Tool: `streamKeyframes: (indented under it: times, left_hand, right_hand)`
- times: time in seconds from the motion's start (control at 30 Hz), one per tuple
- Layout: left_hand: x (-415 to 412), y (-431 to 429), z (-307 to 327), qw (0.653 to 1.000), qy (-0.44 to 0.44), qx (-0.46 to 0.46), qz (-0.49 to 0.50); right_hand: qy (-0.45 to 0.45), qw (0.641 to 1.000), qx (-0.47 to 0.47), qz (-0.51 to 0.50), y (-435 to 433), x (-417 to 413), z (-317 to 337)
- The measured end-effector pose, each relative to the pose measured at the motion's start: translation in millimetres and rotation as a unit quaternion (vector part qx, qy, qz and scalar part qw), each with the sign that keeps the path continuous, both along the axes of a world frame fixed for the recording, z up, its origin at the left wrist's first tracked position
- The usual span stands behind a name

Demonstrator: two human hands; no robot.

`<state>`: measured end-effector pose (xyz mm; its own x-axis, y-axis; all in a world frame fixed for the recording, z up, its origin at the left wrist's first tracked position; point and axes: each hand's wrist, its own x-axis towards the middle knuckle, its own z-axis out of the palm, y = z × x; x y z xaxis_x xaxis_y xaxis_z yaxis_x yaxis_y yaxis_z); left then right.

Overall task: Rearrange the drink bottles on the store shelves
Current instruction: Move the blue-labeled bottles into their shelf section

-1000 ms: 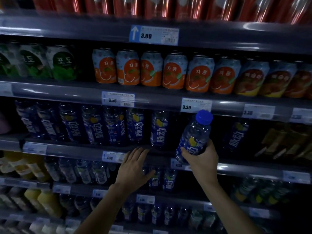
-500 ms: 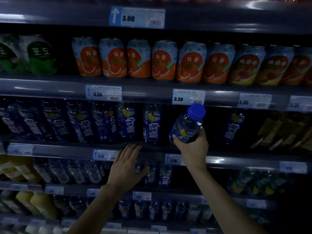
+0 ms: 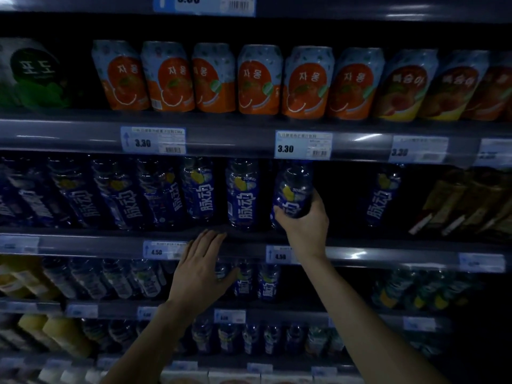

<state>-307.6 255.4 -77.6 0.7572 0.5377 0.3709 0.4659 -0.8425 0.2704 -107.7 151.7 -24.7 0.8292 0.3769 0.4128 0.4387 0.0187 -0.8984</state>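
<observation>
Shelving (image 3: 235, 139), dimly lit and filling the whole head view, is carrying drinks on several tiers. On the upper tier I am seeing a row of orange-labelled cans (image 3: 259, 81), with a green can (image 3: 33, 76) at its left end and peach-labelled cans (image 3: 407, 87) at its right. The tier below, the bottle shelf (image 3: 360, 253), is holding a row of blue bottles (image 3: 155, 195) running from the left edge to about the middle, all standing with white lettering facing out. A single blue bottle (image 3: 383, 198) is standing well apart to the right, just beside brown packets (image 3: 465, 200). Lower tiers are showing smaller blue bottles (image 3: 268, 281) and yellow bottles (image 3: 66, 336), too dark for me to be reading.

In the gap between the row and the single bottle, the right hand (image 3: 304, 225) is gripping the held bottle (image 3: 293, 187), its fingers (image 3: 281, 213) curling round the lower part and clamped on it. That bottle is leaning slightly, just beside the last bottle of the row, with its cap hidden behind the rail above. I am unable to tell whether its base is touching the shelf.

The left hand (image 3: 202, 270) is lying flat and holding nothing, its fingers (image 3: 210, 242) straight and close together, tips reaching the front lip of the bottle shelf. White price tags (image 3: 303, 145) reading 3.30 are sitting on the rail above.
</observation>
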Motion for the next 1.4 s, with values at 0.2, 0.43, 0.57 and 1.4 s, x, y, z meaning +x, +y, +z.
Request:
streamKeyframes:
  times: [0.2, 0.43, 0.57, 1.4]
  left_hand:
    - [1.8, -1.9, -1.4, 1.000, -0.002, 0.003, 0.008]
    - [11.4, -9.2, 6.8, 1.000, 0.006, 0.005, 0.016]
    - [20.7, -15.1, 7.8, 0.999, 0.031, 0.005, 0.020]
    - [47.4, -34.4, -2.9, 1.000, 0.004, -0.016, 0.025]
  right_hand:
    - [0.044, 0.999, -0.001, -0.003, 7.1, 6.3, -3.2]
    - [0.035, 0.998, -0.040, 0.030, 0.0, 7.9, -7.0]
    - [0.024, 0.997, -0.071, 0.004, -6.1, 8.9, -8.1]
    - [0.008, 0.988, -0.133, 0.080, -15.2, 13.5, 1.1]
